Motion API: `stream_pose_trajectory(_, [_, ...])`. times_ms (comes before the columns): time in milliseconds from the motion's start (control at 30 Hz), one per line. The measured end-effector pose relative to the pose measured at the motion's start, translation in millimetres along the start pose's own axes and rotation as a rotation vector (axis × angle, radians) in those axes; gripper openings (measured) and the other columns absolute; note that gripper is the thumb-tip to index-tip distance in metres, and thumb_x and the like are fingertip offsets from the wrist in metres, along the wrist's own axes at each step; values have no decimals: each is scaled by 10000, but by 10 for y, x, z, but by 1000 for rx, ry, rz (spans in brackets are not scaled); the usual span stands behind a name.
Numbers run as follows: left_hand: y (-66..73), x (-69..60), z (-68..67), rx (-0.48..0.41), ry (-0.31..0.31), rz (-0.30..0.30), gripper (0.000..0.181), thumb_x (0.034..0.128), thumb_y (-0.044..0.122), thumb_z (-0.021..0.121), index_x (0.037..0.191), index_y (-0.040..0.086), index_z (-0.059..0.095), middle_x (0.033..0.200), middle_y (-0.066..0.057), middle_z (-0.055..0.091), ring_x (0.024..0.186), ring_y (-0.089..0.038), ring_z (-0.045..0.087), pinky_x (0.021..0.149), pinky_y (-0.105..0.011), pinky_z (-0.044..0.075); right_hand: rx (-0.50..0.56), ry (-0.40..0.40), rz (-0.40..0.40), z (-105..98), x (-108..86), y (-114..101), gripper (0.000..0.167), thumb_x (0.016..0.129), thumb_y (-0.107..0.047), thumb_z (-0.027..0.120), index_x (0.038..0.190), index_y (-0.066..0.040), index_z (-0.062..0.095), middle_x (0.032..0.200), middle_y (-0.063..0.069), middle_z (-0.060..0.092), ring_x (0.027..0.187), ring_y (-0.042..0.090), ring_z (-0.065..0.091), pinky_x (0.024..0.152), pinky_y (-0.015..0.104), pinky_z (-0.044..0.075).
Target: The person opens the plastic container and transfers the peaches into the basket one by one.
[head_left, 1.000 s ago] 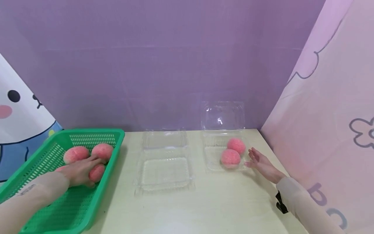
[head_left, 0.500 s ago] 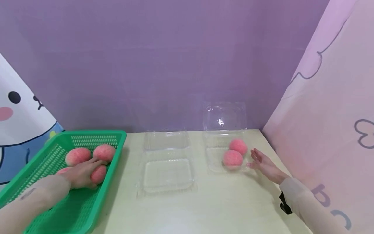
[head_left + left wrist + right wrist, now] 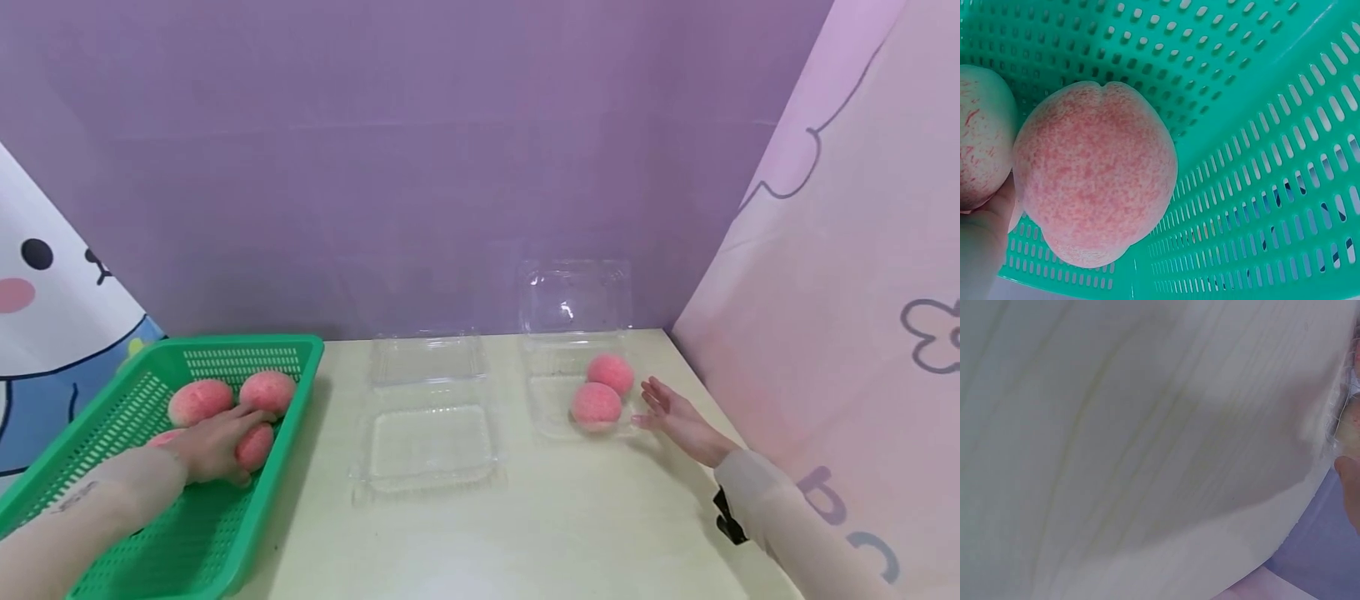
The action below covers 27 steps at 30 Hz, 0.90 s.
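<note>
My left hand (image 3: 213,446) reaches into the green basket (image 3: 258,508), its fingers curled over a pink peach (image 3: 255,447). Other peaches sit around it: one behind at the left (image 3: 200,402), one near the basket's corner (image 3: 268,392), and one partly hidden under the hand. In the left wrist view, the thumb (image 3: 988,234) touches a peach (image 3: 982,137) at the left edge, beside a larger-looking peach (image 3: 1094,169). On the right, my right hand (image 3: 678,423) hovers at the side of a clear clamshell box (image 3: 547,408) holding two peaches (image 3: 597,407), its fingers extended and gripping nothing.
A second clear clamshell box (image 3: 431,446) lies with its lid back in the middle of the pale table (image 3: 480,542). Behind it rises a purple cloth backdrop (image 3: 450,167). A printed pink cloth (image 3: 847,317) borders the right side.
Both hands keep nearly the same places and poses. Only the head view shifts slightly.
</note>
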<state>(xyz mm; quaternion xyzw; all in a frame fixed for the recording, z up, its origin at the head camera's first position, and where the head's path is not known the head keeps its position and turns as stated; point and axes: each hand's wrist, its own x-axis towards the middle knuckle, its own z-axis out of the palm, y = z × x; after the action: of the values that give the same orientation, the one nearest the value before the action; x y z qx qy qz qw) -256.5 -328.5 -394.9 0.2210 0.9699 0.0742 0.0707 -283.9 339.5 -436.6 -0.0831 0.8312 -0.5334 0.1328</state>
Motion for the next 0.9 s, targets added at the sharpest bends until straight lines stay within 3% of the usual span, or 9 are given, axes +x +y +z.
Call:
stream_pose_trajectory(233, [-62,-70,-66,4,-19,-11,872,565,312,833,1293,37,440,1301,-193,409,1012,-309,522,780,-496,484,28,-12,-3,93,35,-20,898,900,-181,565,1435,7,-132,1521,215,-31,1381,412,10,1082,580,111])
stream_pose_trajectory(500, [-55,-118,-154,-54,-54,-102,889,593,319,815,1348,114,394,1364,-181,344,1040,-327,478,703,-448,489,36,-7,-6,113,110,-58,880,903,-159,554,1434,13,-126,1521,214,-30,1384,406,12,1090,563,112])
stream_pose_trajectory(633, [-5,-97,-193,-97,-45,-110,856,608,281,816,1341,99,413,1357,-194,349,1057,-355,460,728,-476,498,23,-13,-1,98,104,-39,877,907,-163,549,1433,16,-130,1518,222,-33,1380,416,11,1086,568,112])
stream_pose_trajectory(767, [39,-83,-237,-158,-79,-154,872,633,258,810,1363,45,383,1380,-244,318,1109,-407,415,772,-537,482,22,-12,-10,87,120,-39,873,907,-163,548,1434,15,-125,1518,225,-30,1379,420,16,1085,568,117])
stream_pose_trajectory(900, [25,-68,-262,-168,-89,-142,827,657,274,798,1340,19,407,1335,-251,382,1118,-406,411,802,-567,457,24,-16,-14,68,137,-49,878,904,-153,550,1430,25,-130,1513,236,-36,1375,428,12,1083,571,113])
